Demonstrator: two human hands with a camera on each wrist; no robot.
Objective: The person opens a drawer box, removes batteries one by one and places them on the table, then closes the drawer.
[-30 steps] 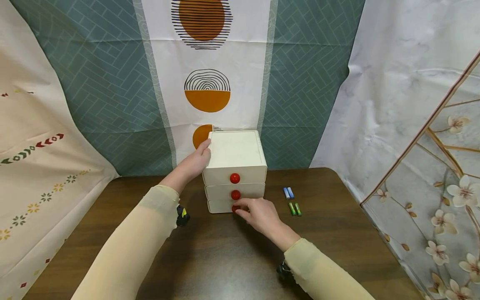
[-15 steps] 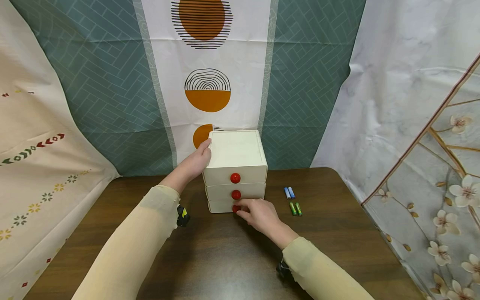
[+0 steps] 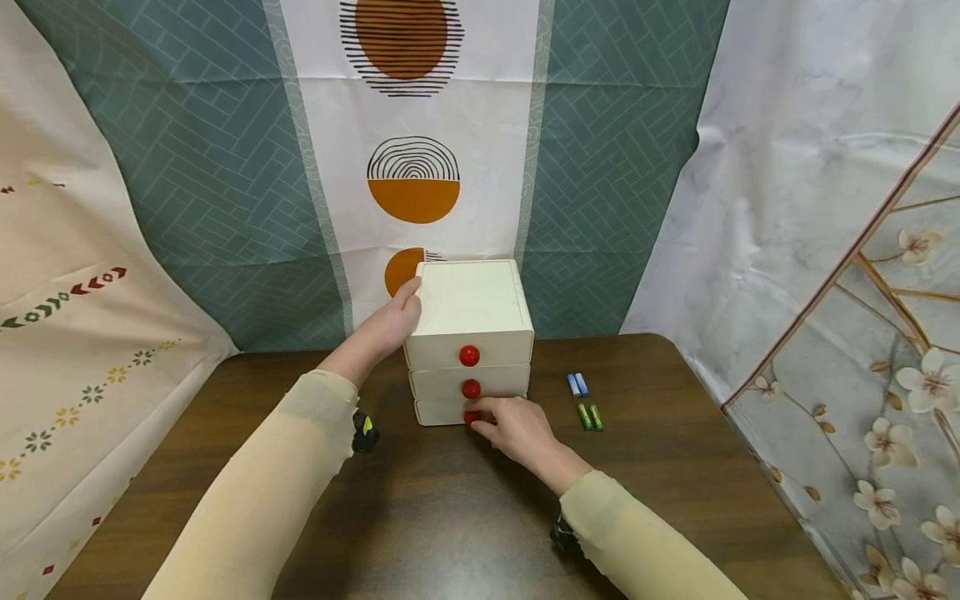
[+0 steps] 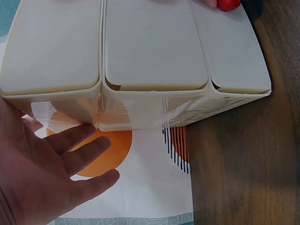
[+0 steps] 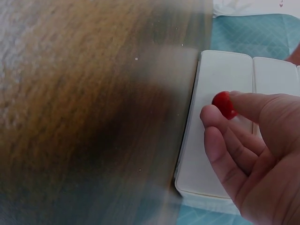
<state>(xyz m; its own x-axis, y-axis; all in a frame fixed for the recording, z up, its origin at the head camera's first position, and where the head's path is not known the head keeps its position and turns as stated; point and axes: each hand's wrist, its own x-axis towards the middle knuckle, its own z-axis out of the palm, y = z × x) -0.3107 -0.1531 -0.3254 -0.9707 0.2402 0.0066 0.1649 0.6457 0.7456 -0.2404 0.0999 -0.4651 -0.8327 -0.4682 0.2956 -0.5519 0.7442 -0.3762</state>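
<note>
A small white cabinet [image 3: 472,300] with three stacked drawers stands on the table, each drawer with a red knob. My left hand [image 3: 386,327] rests against the cabinet's left side near the top, its thumb at the top edge. In the left wrist view, the fingers [image 4: 77,157] stretch out loosely alongside the clear side wall. At the bottom drawer [image 5: 218,154], my right hand [image 3: 521,429] pinches the red knob [image 5: 222,104] between thumb and forefinger; its other fingers are bent. All three drawers look pushed in.
Right of the cabinet lie two blue batteries [image 3: 577,386] and, nearer, two green batteries [image 3: 590,417]. The brown wooden table [image 3: 450,517] runs back to a patterned curtain [image 3: 615,208] just behind the cabinet. A floral cloth [image 3: 862,400] borders the right side.
Both hands keep their places on the cabinet and the bottom knob. The right forearm has shifted very slightly to the left; the drawers have not visibly moved.
</note>
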